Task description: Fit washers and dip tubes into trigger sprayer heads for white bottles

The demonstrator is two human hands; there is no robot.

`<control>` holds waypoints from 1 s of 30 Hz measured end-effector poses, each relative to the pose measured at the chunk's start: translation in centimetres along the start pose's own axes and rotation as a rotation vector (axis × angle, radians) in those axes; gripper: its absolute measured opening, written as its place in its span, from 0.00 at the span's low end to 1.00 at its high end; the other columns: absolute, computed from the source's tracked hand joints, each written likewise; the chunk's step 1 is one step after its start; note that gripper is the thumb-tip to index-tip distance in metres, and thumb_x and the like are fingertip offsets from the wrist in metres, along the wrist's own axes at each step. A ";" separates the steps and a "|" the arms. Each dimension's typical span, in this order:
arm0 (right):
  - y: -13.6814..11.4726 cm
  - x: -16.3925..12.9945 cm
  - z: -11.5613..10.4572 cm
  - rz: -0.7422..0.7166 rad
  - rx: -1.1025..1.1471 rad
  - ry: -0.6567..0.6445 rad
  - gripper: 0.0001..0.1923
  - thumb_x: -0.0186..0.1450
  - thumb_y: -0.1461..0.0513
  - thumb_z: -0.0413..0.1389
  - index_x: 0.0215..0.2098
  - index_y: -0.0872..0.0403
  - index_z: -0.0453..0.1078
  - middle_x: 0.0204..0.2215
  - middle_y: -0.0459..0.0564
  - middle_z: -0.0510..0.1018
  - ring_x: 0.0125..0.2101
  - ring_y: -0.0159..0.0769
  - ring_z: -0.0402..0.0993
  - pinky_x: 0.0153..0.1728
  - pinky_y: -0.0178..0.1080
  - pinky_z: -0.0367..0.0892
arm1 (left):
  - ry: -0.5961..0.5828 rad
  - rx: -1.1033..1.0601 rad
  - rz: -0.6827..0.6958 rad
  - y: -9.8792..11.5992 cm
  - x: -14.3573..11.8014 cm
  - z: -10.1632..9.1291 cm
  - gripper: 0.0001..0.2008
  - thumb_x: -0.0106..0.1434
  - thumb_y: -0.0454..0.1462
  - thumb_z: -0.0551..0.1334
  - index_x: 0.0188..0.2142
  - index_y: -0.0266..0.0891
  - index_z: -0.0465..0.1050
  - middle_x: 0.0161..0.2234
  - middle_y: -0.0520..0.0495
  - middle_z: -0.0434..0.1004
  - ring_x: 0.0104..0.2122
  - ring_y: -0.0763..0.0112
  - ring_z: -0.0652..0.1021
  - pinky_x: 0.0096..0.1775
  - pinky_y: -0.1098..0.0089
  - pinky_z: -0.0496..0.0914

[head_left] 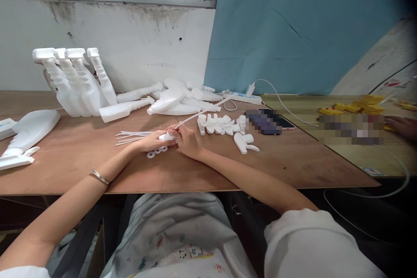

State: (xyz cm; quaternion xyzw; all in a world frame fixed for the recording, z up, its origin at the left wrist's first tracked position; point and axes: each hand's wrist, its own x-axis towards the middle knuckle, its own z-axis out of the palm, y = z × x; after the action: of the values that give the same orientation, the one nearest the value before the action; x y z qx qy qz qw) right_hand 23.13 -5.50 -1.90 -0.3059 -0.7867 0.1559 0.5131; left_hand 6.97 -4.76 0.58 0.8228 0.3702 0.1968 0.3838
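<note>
My left hand (pixel 151 142) is closed around a white spray trigger head (pixel 167 137) above the middle of the table. Fingers of my right hand (pixel 187 142) pinch a thin white dip tube (pixel 208 112) at its lower end, against the trigger head. The tube slants up to the right; whether its end sits inside the head is hidden by my fingers. Beside my left hand lies a bunch of loose dip tubes (pixel 130 134), with several white ring washers (pixel 150 154) just below. To the right, trigger heads (pixel 220 125) lie in a row, and a single one (pixel 243 142) lies nearer me.
White spray bottles (pixel 80 91) with heads stand at the back left. More bottles (pixel 174 95) lie piled by the wall, and one (pixel 35 128) lies far left. Phones (pixel 283 119) and a power strip (pixel 243 97) are at right. Another person's hand (pixel 402 126) is near yellow pieces (pixel 366 105).
</note>
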 end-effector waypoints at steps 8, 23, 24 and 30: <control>-0.3 0.5 0.0 0.136 0.116 0.017 0.08 0.64 0.58 0.49 0.29 0.53 0.62 0.32 0.48 0.78 0.32 0.34 0.74 0.34 0.36 0.67 | 0.010 -0.013 -0.005 -0.2 0.1 -0.3 0.20 0.54 0.50 0.57 0.35 0.34 0.69 0.36 0.47 0.71 0.35 0.65 0.70 0.38 0.69 0.65; -0.3 0.9 -1.2 0.023 0.158 -0.083 0.07 0.58 0.60 0.57 0.24 0.53 0.72 0.33 0.47 0.80 0.38 0.38 0.76 0.40 0.39 0.70 | -0.028 -0.011 0.066 -0.1 -0.2 -0.4 0.21 0.56 0.46 0.59 0.44 0.35 0.69 0.47 0.44 0.70 0.46 0.62 0.70 0.47 0.67 0.65; -0.2 0.9 -1.2 0.008 0.138 -0.089 0.07 0.59 0.60 0.56 0.24 0.52 0.72 0.32 0.47 0.80 0.39 0.38 0.76 0.40 0.39 0.70 | -0.030 -0.008 0.066 -0.2 -0.2 -0.3 0.21 0.56 0.47 0.59 0.44 0.34 0.69 0.48 0.44 0.70 0.46 0.62 0.70 0.47 0.67 0.65; 0.2 0.5 -1.3 -0.065 0.027 -0.127 0.08 0.63 0.63 0.50 0.28 0.53 0.69 0.34 0.48 0.79 0.40 0.36 0.75 0.40 0.37 0.67 | -0.042 0.036 0.061 -0.4 -0.3 -0.4 0.22 0.56 0.48 0.59 0.45 0.36 0.70 0.47 0.46 0.72 0.45 0.61 0.71 0.46 0.67 0.65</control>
State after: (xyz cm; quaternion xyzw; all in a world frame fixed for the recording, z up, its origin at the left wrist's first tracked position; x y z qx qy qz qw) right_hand 24.17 -5.13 -1.07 -0.2630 -0.8249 0.1688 0.4710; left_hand 6.38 -4.58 0.51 0.8443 0.3403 0.1845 0.3705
